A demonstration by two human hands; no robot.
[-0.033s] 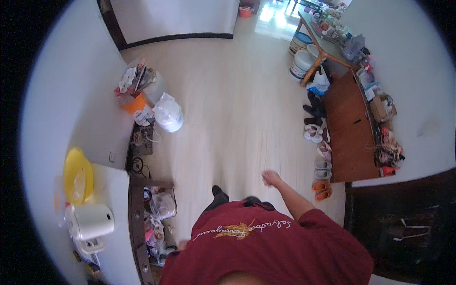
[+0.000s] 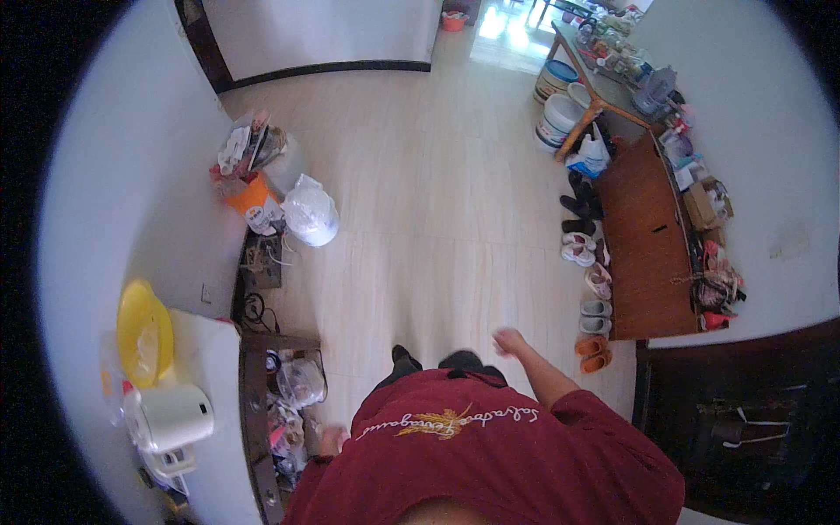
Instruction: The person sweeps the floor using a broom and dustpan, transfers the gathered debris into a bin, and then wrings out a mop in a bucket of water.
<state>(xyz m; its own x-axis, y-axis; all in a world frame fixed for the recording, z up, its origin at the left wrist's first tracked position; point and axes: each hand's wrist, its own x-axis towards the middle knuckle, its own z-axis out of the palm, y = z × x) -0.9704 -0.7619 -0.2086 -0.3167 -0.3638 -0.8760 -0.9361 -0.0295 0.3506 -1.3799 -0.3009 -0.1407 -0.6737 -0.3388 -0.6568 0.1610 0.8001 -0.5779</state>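
At the far left, a yellow basin point(image 2: 145, 337) and a white kettle point(image 2: 178, 416) stood on a white counter point(image 2: 214, 455). Next to the counter, a clear plastic bag point(image 2: 301, 382) sat in a low cabinet point(image 2: 254, 404), ahead and to the left of the left hand point(image 2: 332, 439). The bag looked light, soft and rather slippery, likely to crumple under a pinch; its gathered top, if it has one, would be the surest hold. The left hand was blurred and partly behind the shirt point(image 2: 472, 446), so whether its fingers were curled or spread I could not tell. The right hand point(image 2: 507, 342) hung over the floor point(image 2: 420, 262), well apart from the left, with nothing visible in it; blur hid how tightly its fingers were bent. Farther right, orange slippers point(image 2: 594, 353) lay near a brown cupboard point(image 2: 643, 254); they seemed light and bendy, best gripped at the heel.
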